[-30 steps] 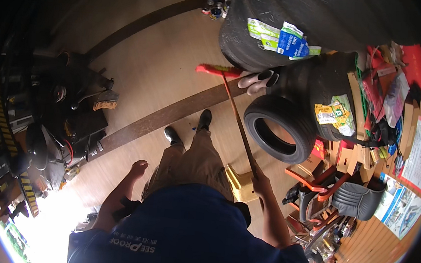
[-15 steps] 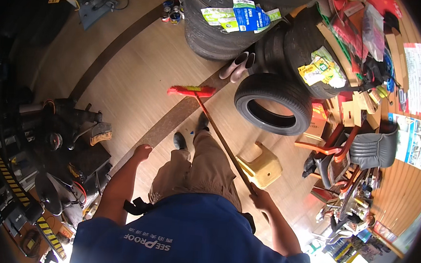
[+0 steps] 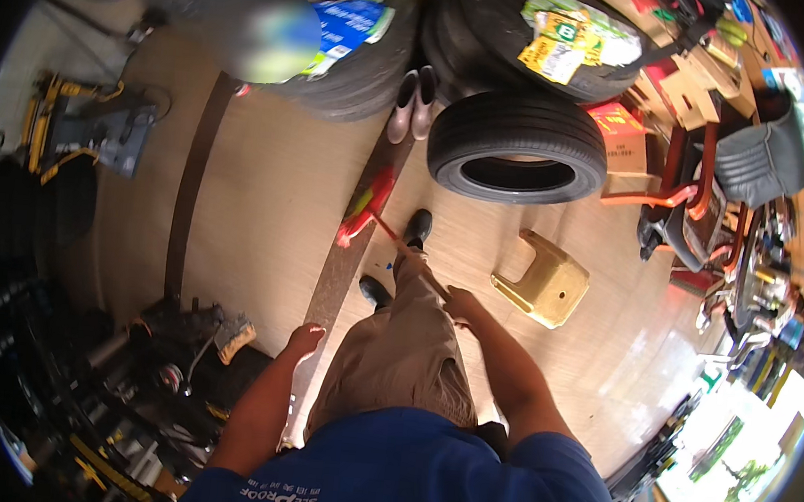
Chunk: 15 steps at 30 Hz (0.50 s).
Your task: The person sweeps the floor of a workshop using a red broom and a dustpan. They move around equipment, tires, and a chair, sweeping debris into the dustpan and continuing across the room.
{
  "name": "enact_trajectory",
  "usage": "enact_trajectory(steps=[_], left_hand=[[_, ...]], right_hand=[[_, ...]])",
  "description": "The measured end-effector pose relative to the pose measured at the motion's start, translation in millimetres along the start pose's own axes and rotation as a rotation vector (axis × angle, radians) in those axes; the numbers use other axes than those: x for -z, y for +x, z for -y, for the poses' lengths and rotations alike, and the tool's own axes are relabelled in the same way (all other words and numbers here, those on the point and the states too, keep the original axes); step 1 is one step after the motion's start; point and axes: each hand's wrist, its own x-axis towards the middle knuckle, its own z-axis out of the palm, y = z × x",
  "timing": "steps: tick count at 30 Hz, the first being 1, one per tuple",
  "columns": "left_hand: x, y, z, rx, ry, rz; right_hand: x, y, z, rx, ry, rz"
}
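Note:
My right hand (image 3: 461, 307) grips the wooden handle of a push broom (image 3: 430, 278), in front of my right thigh. The broom's head (image 3: 366, 207) is red with a yellow-green patch and rests on the dark floor strip ahead of my feet. My left hand (image 3: 305, 341) hangs away from the broom on the left, its fingers loosely curled with nothing visible in them. To the right of my legs lies a yellow plastic stool (image 3: 564, 292), tipped on the floor. Beyond the broom head stands a pair of pinkish boots (image 3: 412, 105).
A loose tyre (image 3: 518, 152) lies past the stool, before stacks of big tyres (image 3: 368, 78). On the right are cardboard boxes (image 3: 623, 141) and an armchair with a grey back (image 3: 759, 152). Dark machinery (image 3: 166, 374) fills the left. A jack-like machine (image 3: 114, 134) stands at far left.
The broom head has swung round from lying crosswise to pointing nearly away from me. My right hand has moved forward and inward with the handle. My view has turned left.

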Motion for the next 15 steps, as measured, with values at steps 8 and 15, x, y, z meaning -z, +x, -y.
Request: enact_trajectory(steps=[8, 15], left_hand=[[47.8, 76.8, -314.2, -0.702, 0.225, -0.149], [17.4, 171.3, -541.6, -1.099, 0.541, -0.273]], right_hand=[[-17.3, 63.3, -20.4, 0.192, -0.147, -0.161], [12.6, 43.5, -52.0, 0.176, -0.047, -0.05]])
